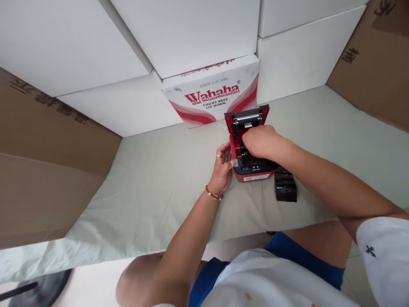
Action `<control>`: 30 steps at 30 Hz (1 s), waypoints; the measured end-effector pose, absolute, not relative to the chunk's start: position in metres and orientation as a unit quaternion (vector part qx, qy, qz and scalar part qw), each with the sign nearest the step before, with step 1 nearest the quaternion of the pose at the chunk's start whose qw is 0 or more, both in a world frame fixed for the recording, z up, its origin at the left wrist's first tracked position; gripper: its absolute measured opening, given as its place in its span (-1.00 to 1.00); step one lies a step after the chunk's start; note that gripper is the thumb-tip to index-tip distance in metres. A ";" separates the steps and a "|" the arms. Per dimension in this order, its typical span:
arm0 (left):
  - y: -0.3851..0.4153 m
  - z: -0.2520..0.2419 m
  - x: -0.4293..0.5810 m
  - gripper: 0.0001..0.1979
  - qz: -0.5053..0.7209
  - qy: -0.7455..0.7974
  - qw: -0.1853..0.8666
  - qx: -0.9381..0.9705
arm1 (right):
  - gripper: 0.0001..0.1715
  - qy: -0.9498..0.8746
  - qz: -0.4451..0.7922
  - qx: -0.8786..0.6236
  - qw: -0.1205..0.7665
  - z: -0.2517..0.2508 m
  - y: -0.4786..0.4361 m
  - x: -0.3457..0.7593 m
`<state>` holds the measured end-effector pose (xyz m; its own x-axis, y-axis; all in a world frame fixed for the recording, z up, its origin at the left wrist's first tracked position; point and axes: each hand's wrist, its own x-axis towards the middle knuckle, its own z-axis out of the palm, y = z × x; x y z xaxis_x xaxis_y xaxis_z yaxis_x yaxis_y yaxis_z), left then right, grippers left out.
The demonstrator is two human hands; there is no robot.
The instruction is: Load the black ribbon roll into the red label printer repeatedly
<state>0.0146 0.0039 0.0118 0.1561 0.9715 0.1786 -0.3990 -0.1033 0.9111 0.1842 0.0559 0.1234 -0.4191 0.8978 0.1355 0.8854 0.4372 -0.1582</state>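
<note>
A red and black device [255,174] with its lid [247,114] raised stands on the pale green cloth. My left hand [223,168] holds the device's left side, thumb on a small grey piece at its edge and fingers along the outer wall. My right hand [260,140] reaches into the opened body from the right; its fingers are hidden inside, so what they touch cannot be seen. A glossy black part [285,186] lies on the cloth just right of the device, below my right forearm.
A Wahaha water carton [214,96] stands behind the device. White boxes [294,64] are stacked along the back. Brown cartons flank the cloth [143,183] at left [47,170] and right [373,72]. A black round base [44,290] is on the floor at lower left.
</note>
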 end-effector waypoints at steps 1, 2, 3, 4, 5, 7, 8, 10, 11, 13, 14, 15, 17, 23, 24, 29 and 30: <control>0.004 0.011 0.014 -0.23 0.574 0.306 0.595 0.472 | -0.82 -0.839 0.027 -0.533 0.105 0.129 0.048 0.186; 0.004 0.010 0.014 -0.23 0.576 0.307 0.593 0.472 | -0.80 -0.834 0.017 -0.538 0.118 0.138 0.038 0.191; 0.005 0.009 0.014 -0.23 0.577 0.308 0.592 0.470 | -0.78 -0.828 0.002 -0.544 0.136 0.149 0.025 0.200; 0.005 0.009 0.014 -0.23 0.578 0.308 0.592 0.469 | -0.76 -0.820 -0.022 -0.546 0.168 0.161 0.012 0.212; 0.005 0.009 0.014 -0.24 0.577 0.306 0.594 0.469 | -0.77 -0.811 -0.049 -0.550 0.191 0.172 0.001 0.226; 0.005 0.010 0.014 -0.24 0.574 0.300 0.601 0.469 | -0.78 -0.790 -0.104 -0.570 0.201 0.187 -0.015 0.250; 0.005 0.011 0.014 -0.25 0.572 0.296 0.606 0.468 | -0.77 -0.794 -0.097 -0.570 0.186 0.189 -0.017 0.259; 0.004 0.013 0.014 -0.27 0.573 0.291 0.613 0.461 | -0.77 -0.814 -0.050 -0.559 0.149 0.182 -0.011 0.263; 0.004 0.014 0.013 -0.27 0.575 0.290 0.615 0.456 | -0.78 -0.826 -0.015 -0.549 0.126 0.175 -0.005 0.259; 0.005 0.015 0.012 -0.28 0.578 0.295 0.615 0.447 | -0.80 -0.838 0.028 -0.539 0.081 0.161 0.012 0.241; 0.005 0.015 0.012 -0.28 0.580 0.298 0.614 0.445 | -0.80 -0.835 0.040 -0.546 0.051 0.156 0.020 0.230; 0.005 0.015 0.012 -0.29 0.581 0.301 0.612 0.444 | -0.78 -0.830 0.048 -0.556 0.018 0.153 0.028 0.219; 0.004 0.013 0.011 -0.30 0.580 0.303 0.612 0.443 | -0.77 -0.814 0.057 -0.577 -0.035 0.152 0.039 0.199; 0.004 0.012 0.010 -0.37 0.590 0.299 0.616 0.427 | -0.70 -0.808 0.052 -0.585 -0.046 0.162 0.042 0.178; 0.004 0.013 0.010 -0.38 0.590 0.298 0.618 0.426 | -0.67 -0.806 0.051 -0.588 -0.040 0.166 0.036 0.179; 0.005 0.013 0.011 -0.38 0.593 0.294 0.619 0.423 | -0.64 -0.788 0.054 -0.610 0.064 0.208 -0.011 0.211; 0.004 0.013 0.011 -0.38 0.593 0.296 0.618 0.423 | -0.68 -0.780 0.074 -0.614 0.097 0.216 -0.020 0.225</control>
